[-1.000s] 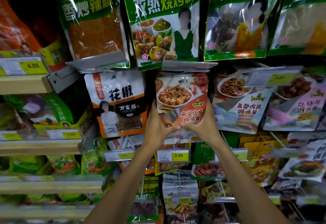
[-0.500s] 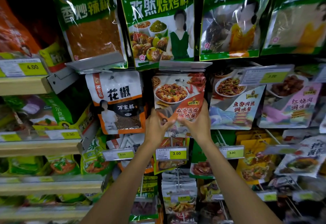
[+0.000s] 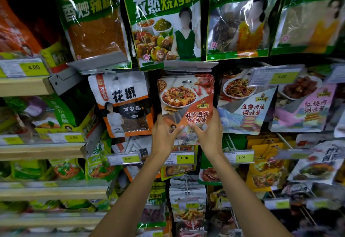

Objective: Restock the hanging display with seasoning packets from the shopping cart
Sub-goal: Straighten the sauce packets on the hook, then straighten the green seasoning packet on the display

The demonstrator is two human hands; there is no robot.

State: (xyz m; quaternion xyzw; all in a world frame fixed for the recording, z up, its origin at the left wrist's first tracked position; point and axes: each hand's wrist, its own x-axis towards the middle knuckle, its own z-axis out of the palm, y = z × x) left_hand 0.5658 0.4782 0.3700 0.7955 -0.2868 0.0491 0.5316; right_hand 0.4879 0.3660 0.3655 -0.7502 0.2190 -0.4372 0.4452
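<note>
Packet (image 3: 186,106) held upright before the display, hang hole just under the grey price strip (image 3: 190,65). Left hand (image 3: 163,134) and right hand (image 3: 209,134) clamped on lower corners. Judged light, floppy, glossy-slick; best gripped by side edges.

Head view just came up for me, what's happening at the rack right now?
A person is holding a mapo tofu sauce packet up against the hanging display, left hand and right hand gripping its lower corners. Its hang hole sits just below the grey price-tag holder; whether it is on the hook cannot be seen. A Sichuan pepper packet hangs to its left, and a 3.00 price tag sits below.
</note>
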